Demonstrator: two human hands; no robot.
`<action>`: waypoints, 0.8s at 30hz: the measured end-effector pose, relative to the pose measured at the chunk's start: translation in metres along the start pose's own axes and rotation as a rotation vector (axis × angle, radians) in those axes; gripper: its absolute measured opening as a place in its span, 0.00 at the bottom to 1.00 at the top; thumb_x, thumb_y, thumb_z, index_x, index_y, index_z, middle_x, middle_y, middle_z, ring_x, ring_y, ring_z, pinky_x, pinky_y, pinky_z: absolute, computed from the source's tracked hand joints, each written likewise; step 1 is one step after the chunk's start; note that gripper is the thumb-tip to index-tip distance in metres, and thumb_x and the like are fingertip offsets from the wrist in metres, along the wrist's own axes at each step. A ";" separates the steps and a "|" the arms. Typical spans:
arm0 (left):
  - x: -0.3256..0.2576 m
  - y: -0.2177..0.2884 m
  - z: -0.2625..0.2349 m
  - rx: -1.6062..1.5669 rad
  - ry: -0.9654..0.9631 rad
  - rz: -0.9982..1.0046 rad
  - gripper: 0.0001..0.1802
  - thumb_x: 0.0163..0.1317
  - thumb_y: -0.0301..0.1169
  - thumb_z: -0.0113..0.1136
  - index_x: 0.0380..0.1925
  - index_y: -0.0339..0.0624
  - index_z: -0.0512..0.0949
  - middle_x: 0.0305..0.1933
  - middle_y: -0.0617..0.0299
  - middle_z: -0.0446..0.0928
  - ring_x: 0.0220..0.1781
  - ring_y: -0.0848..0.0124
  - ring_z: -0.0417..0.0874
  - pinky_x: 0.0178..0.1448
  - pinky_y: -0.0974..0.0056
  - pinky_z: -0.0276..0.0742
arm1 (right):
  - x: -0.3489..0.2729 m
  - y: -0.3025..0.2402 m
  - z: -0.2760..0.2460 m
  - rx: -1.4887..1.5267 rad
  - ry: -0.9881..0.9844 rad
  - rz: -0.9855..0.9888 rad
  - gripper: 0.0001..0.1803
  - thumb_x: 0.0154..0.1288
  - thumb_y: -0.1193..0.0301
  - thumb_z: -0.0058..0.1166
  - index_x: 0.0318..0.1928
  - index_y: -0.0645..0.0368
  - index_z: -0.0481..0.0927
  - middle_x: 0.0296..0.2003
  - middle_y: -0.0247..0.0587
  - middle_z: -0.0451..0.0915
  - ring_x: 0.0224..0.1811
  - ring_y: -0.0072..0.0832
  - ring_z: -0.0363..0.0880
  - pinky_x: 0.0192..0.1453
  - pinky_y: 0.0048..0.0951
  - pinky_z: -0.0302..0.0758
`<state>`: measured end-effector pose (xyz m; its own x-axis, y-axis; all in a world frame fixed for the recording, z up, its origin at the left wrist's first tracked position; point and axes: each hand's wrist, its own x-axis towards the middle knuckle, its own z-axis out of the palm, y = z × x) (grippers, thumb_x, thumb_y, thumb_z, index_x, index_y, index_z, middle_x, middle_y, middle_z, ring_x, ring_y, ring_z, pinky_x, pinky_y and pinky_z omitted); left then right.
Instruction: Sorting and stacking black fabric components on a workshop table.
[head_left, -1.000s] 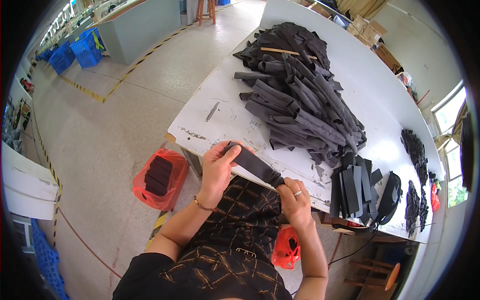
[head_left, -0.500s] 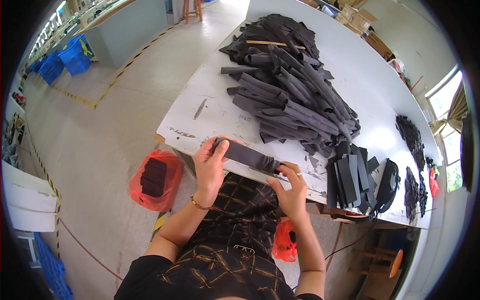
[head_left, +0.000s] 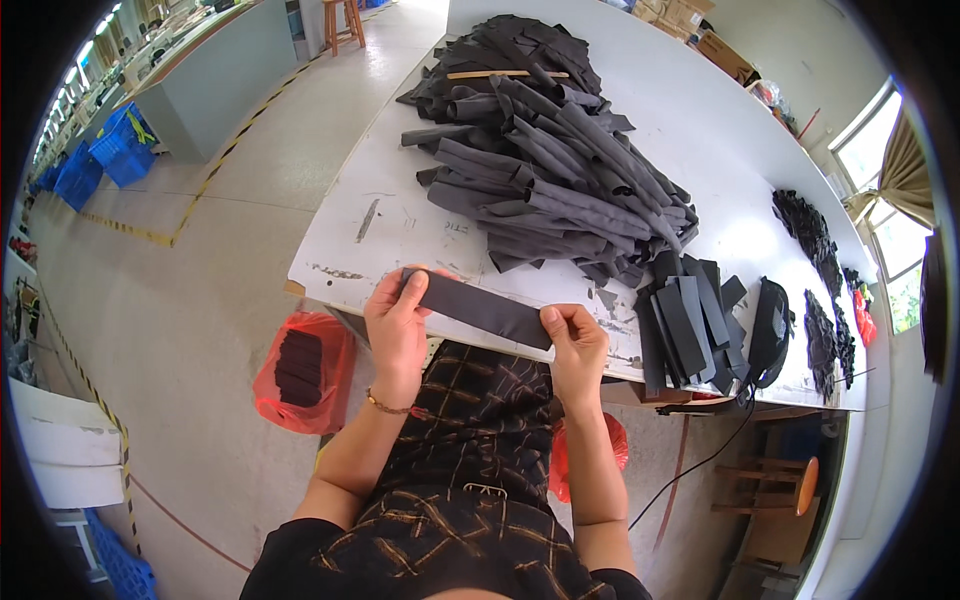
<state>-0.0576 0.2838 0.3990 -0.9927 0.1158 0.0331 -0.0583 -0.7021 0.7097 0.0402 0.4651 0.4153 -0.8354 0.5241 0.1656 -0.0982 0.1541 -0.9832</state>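
Note:
A flat dark grey fabric strip (head_left: 480,308) is stretched between my two hands, just above the near edge of the white table (head_left: 335,225). My left hand (head_left: 398,310) pinches its left end, thumb on top. At the other end, my right hand (head_left: 577,340) grips the strip between thumb and curled fingers. Beyond them lies a big heap of dark rolled fabric pieces (head_left: 590,205). To the right of my right hand, several flat dark strips (head_left: 690,325) are piled near the table edge.
A black pouch-like object (head_left: 770,330) stands beside the strips, a cord hanging below. On the floor at left, a red plastic bag (head_left: 335,370) holds dark pieces; another red bag (head_left: 607,450) is under the table. A wooden stick (head_left: 470,75) lies on the heap. A stool (head_left: 800,485) stands lower right.
My right hand has closed on the strip's right end, where its fingers were loose before. The strip, wrinkled there earlier, is now flat and taut. The view has shifted slightly.

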 end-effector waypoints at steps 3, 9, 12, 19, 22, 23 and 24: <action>0.001 -0.004 -0.003 -0.064 0.084 -0.194 0.09 0.67 0.27 0.59 0.41 0.31 0.78 0.40 0.50 0.83 0.42 0.63 0.85 0.49 0.63 0.81 | -0.009 0.003 0.000 -0.186 0.086 -0.076 0.09 0.70 0.72 0.57 0.36 0.67 0.80 0.26 0.27 0.76 0.32 0.13 0.69 0.37 0.17 0.68; 0.005 -0.016 0.009 0.024 0.161 -0.092 0.10 0.66 0.28 0.61 0.41 0.29 0.77 0.40 0.50 0.82 0.42 0.63 0.86 0.48 0.66 0.81 | 0.004 -0.004 -0.009 -0.162 0.033 0.014 0.10 0.70 0.72 0.56 0.42 0.69 0.78 0.25 0.28 0.74 0.29 0.15 0.69 0.34 0.18 0.70; 0.001 -0.023 0.008 0.076 0.126 -0.071 0.10 0.66 0.28 0.62 0.41 0.29 0.77 0.40 0.50 0.82 0.41 0.63 0.86 0.47 0.66 0.81 | -0.004 -0.009 -0.012 0.090 -0.063 0.181 0.15 0.73 0.72 0.51 0.53 0.69 0.71 0.26 0.31 0.73 0.27 0.17 0.72 0.33 0.19 0.72; 0.009 -0.028 0.007 0.154 0.159 -0.077 0.11 0.66 0.28 0.62 0.42 0.29 0.77 0.39 0.50 0.82 0.40 0.64 0.86 0.46 0.66 0.82 | -0.006 -0.010 -0.027 0.170 -0.183 0.238 0.26 0.69 0.75 0.55 0.63 0.66 0.61 0.25 0.37 0.75 0.24 0.20 0.74 0.31 0.20 0.71; 0.010 -0.029 0.007 0.150 0.124 -0.038 0.11 0.66 0.27 0.62 0.42 0.29 0.77 0.39 0.51 0.82 0.41 0.64 0.86 0.46 0.66 0.82 | -0.006 -0.014 -0.020 -0.028 -0.227 0.226 0.26 0.67 0.77 0.56 0.62 0.65 0.63 0.24 0.35 0.74 0.24 0.17 0.72 0.28 0.18 0.68; 0.011 -0.027 0.007 0.140 0.127 -0.063 0.11 0.66 0.27 0.62 0.41 0.29 0.77 0.39 0.51 0.82 0.41 0.65 0.86 0.46 0.67 0.82 | -0.003 -0.011 -0.022 -0.025 -0.230 0.227 0.26 0.67 0.77 0.56 0.62 0.65 0.63 0.24 0.35 0.74 0.24 0.17 0.72 0.28 0.18 0.68; 0.010 -0.026 0.008 0.129 0.128 -0.092 0.10 0.65 0.27 0.62 0.41 0.29 0.78 0.39 0.51 0.82 0.40 0.66 0.86 0.46 0.67 0.82 | 0.000 -0.005 -0.027 -0.023 -0.211 0.223 0.25 0.66 0.77 0.56 0.61 0.65 0.63 0.23 0.35 0.74 0.23 0.17 0.71 0.28 0.18 0.68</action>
<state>-0.0655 0.3090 0.3869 -0.9896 0.0791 -0.1202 -0.1436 -0.5956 0.7904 0.0558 0.4869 0.4227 -0.9292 0.3616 -0.0760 0.1103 0.0751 -0.9911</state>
